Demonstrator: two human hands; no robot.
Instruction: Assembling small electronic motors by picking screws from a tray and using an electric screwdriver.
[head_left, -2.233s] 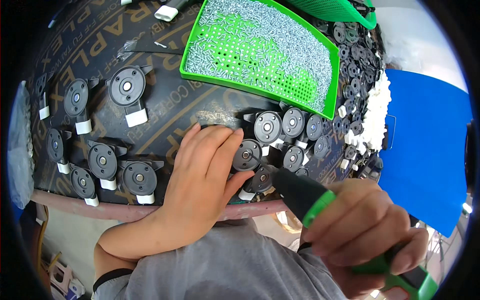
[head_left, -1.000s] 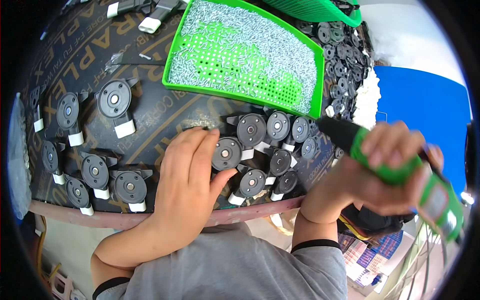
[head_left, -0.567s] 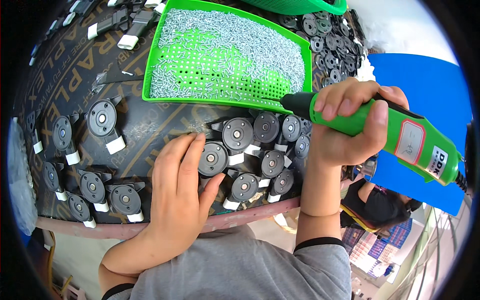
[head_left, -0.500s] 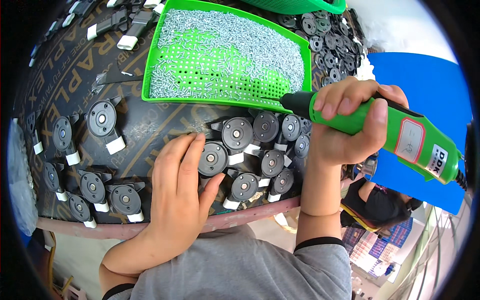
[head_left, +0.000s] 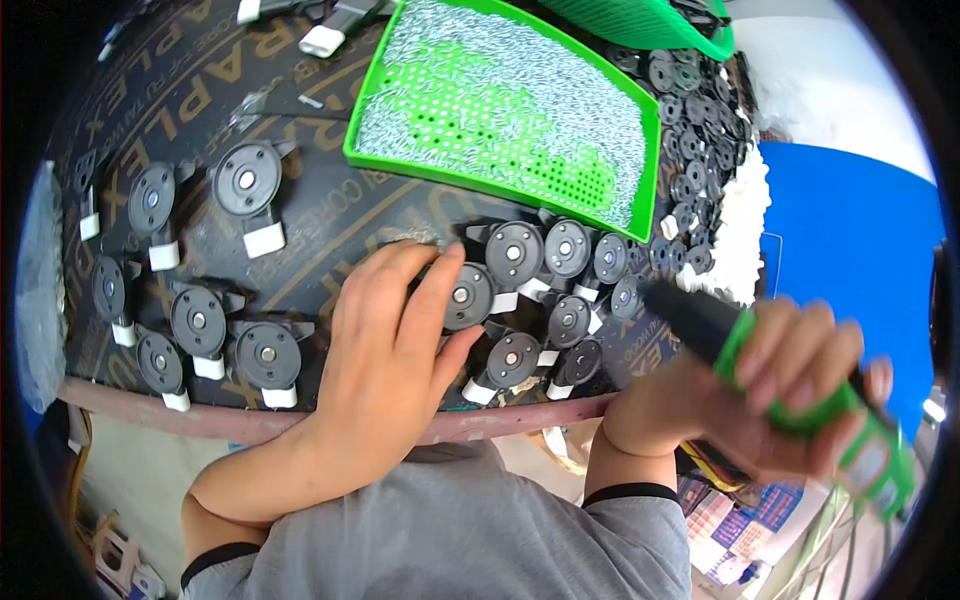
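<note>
My left hand (head_left: 385,335) lies over a black disc-shaped part (head_left: 466,296), its index finger and thumb curved about the disc's left side. That part has a light metal centre, and my hand hides some of it. In my right hand (head_left: 790,400), smeared by motion, is a green electric screwdriver (head_left: 735,345). Its black nose points up and left, close to the rightmost discs. Next to my left hand sit several like parts with white ends, among them a larger disc (head_left: 515,253). A green perforated tray (head_left: 352,150) of small silver screws (head_left: 600,100) stands beyond.
More black disc parts (head_left: 268,355) with white ends are spread at the left. Loose black rings (head_left: 690,150) and a heap of white pieces (head_left: 745,225) lie right of the tray. A green basket (head_left: 640,30) is behind it. The table's pinkish edge (head_left: 240,422) runs along the front.
My right hand has carried the screwdriver from the tray's front edge down and to the right. My left hand still touches the same disc part. The whole view has shifted a little.
</note>
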